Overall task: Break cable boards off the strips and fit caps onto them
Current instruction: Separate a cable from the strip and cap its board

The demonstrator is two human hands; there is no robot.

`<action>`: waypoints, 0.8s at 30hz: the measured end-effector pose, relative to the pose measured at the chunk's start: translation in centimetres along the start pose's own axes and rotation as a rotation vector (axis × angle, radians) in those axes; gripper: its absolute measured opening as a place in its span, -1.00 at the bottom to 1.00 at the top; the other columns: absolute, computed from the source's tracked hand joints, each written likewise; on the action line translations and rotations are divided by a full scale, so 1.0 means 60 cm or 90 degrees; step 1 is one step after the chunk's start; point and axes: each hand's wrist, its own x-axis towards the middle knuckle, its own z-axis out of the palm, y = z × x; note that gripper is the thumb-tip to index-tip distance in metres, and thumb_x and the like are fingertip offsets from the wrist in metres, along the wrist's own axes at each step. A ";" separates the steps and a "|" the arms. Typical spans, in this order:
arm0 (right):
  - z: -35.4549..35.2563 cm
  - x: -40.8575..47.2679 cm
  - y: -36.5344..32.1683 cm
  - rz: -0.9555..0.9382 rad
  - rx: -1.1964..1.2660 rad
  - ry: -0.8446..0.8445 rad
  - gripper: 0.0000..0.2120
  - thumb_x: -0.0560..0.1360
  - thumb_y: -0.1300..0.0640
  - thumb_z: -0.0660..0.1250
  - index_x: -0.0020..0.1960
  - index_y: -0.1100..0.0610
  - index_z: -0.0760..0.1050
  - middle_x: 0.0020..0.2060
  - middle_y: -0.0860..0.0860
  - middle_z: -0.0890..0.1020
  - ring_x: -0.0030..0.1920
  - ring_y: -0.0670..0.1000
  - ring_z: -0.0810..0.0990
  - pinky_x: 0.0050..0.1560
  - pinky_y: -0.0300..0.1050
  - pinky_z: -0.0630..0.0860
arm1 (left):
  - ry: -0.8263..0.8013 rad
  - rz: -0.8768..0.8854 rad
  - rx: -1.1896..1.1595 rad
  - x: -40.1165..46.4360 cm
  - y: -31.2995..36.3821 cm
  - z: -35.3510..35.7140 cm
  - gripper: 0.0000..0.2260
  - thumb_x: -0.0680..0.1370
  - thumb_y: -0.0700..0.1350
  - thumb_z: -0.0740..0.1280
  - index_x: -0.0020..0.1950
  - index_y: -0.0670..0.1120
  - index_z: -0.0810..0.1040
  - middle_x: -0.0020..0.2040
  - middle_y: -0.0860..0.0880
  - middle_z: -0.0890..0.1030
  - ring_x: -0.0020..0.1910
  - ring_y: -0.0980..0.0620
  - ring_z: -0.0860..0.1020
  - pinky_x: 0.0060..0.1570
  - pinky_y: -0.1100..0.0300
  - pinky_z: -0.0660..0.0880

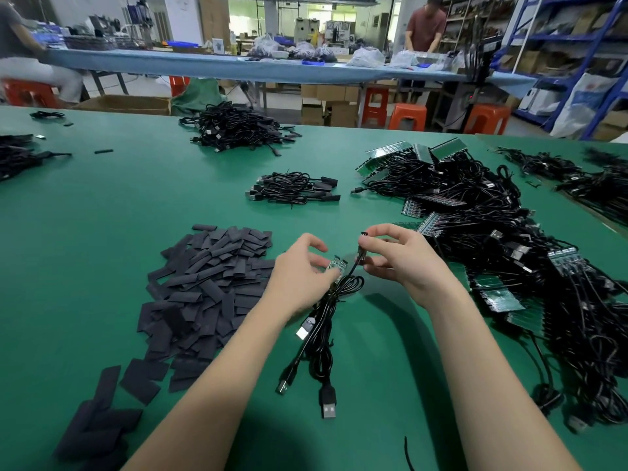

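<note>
Now I see my left hand (306,270) curled round small green boards (337,265) and their dangling cables (323,334) | right hand (397,256) pinching a black-capped board (362,248) upright | both near tabletop's (102,205) middle | caps pile (210,283) left, strips heap (509,249) right.

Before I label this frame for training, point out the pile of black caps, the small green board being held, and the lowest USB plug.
pile of black caps (207,283), head view, middle of the heap.
small green board (337,265), head view, its exposed face.
lowest USB plug (328,410), head view, metal shell.
</note>
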 end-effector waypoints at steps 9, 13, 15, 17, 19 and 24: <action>-0.004 0.010 0.020 -0.014 -0.114 0.097 -0.91 0.51 0.21 0.45 -0.10 0.06 0.58 -0.27 0.09 0.57 -0.36 0.01 0.57 -0.24 -0.09 0.61 | -0.148 -0.195 -0.394 0.007 0.029 -0.039 -0.76 0.53 -0.30 0.39 0.17 -0.10 0.53 -0.06 -0.08 0.64 -0.26 0.03 0.53 -0.30 0.23 0.44; -0.010 0.009 0.007 -0.078 -0.054 0.177 -0.93 0.52 0.21 0.42 -0.05 0.06 0.59 -0.29 0.00 0.60 -0.48 -0.12 0.46 -0.31 -0.22 0.52 | -0.083 -0.080 0.123 0.000 0.015 -0.037 -0.79 0.54 -0.15 0.35 0.13 -0.05 0.43 -0.05 0.05 0.57 -0.10 0.04 0.52 -0.18 0.17 0.39; -0.009 0.005 0.001 -0.092 -0.054 0.174 -0.94 0.52 0.18 0.43 -0.03 0.05 0.61 -0.28 -0.02 0.62 -0.45 -0.16 0.50 -0.33 -0.29 0.52 | -0.012 0.059 0.285 -0.003 0.013 -0.029 -0.77 0.53 -0.13 0.36 0.14 -0.05 0.41 0.06 0.01 0.51 0.07 -0.01 0.48 0.04 0.12 0.42; -0.005 0.000 -0.006 -0.092 -0.052 0.138 -0.95 0.52 0.16 0.45 -0.05 0.03 0.61 -0.27 -0.04 0.65 -0.40 -0.19 0.54 -0.32 -0.31 0.53 | 0.046 0.163 0.212 -0.007 0.019 -0.014 -0.76 0.54 -0.11 0.39 0.16 -0.07 0.46 0.13 0.00 0.52 0.13 0.02 0.47 0.16 0.12 0.44; -0.002 -0.004 -0.011 -0.082 -0.029 0.089 -0.94 0.52 0.17 0.46 -0.06 0.03 0.62 -0.27 -0.05 0.69 -0.34 -0.14 0.57 -0.29 -0.29 0.56 | 0.030 0.123 -0.022 -0.013 0.035 0.002 -0.81 0.54 -0.09 0.42 0.13 -0.06 0.52 0.08 0.06 0.61 0.07 0.13 0.58 0.09 0.24 0.51; 0.012 -0.008 -0.017 -0.058 -0.061 0.046 -0.92 0.50 0.20 0.47 -0.11 0.03 0.65 -0.28 -0.02 0.65 -0.30 -0.08 0.57 -0.21 -0.27 0.60 | -0.039 -0.017 -0.319 -0.018 0.043 0.029 -0.94 0.57 -0.19 0.41 0.02 -0.09 0.58 -0.12 -0.06 0.72 -0.21 0.16 0.67 -0.17 0.35 0.53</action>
